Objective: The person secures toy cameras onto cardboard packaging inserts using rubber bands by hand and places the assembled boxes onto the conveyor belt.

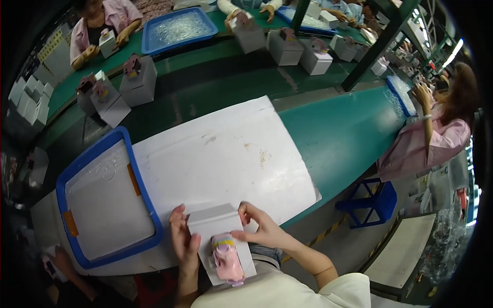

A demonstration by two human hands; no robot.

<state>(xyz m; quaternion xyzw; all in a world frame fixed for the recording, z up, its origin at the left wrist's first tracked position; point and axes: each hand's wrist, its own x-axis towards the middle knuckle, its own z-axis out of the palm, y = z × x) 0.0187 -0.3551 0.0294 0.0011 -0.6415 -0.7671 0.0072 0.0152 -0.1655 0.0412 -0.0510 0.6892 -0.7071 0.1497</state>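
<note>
A white box (214, 222) is held up near my body at the lower middle of the view. On its near part lies a small pink toy figure (227, 262) with a yellow and rainbow-coloured band at its top. My left hand (184, 238) grips the box's left side, thumb toward the front. From the right, my right hand (264, 228) holds the box's upper right edge, its thumb close to the toy's top. The fingertips behind the box are partly hidden.
A blue-rimmed tray (155, 218) stands left of the box on a white board (221, 154). Beyond runs a dark green conveyor (205, 82) with several white boxes carrying pink toys. Co-workers sit across it, and a person in pink (436, 128) works at right near a blue stool (367, 203).
</note>
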